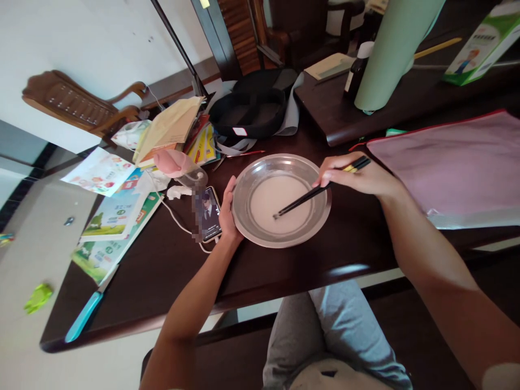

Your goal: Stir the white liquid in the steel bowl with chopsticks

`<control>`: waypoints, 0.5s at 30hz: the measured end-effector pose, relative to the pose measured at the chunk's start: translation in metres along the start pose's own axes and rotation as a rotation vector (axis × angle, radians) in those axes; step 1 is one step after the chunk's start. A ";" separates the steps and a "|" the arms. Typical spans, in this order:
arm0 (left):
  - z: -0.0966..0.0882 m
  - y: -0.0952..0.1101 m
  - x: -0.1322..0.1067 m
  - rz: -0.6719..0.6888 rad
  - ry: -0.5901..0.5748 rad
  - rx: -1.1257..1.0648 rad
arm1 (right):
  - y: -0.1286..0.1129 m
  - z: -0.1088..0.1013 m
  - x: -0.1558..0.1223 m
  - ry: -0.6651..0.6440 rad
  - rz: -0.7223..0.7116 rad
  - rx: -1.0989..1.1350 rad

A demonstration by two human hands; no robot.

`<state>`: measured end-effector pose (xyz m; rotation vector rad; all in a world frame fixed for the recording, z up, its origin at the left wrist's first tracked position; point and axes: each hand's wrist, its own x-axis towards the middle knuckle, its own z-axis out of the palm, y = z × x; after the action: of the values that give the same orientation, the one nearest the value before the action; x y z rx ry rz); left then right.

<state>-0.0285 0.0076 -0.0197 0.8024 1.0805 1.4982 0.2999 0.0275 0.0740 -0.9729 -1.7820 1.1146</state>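
A round metal dish (284, 238) sits on the dark wooden table (260, 271) in front of me, holding a pale, milky mixture (280, 203). My right hand (357, 176) is closed around a pair of black chopsticks (312, 192), whose tips dip into the mixture. My left hand (228, 208) rests against the dish's left rim, fingers curved along its edge. A phone (209, 214) with a lit screen lies just left of that hand.
Booklets and papers (117, 216) pile up at the table's left, with a teal-handled tool (83, 317) near the edge. A black bag (254, 105) lies behind the dish. A pink zip pouch (450, 162) lies right. A green cylinder (392, 49) and dark bottle (356, 70) stand behind.
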 end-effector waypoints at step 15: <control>-0.001 0.000 0.001 0.005 -0.004 0.022 | 0.002 0.000 0.001 0.080 -0.008 -0.050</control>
<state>-0.0293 0.0084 -0.0201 0.8246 1.0943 1.4905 0.3002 0.0297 0.0723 -1.0248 -1.7549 1.0161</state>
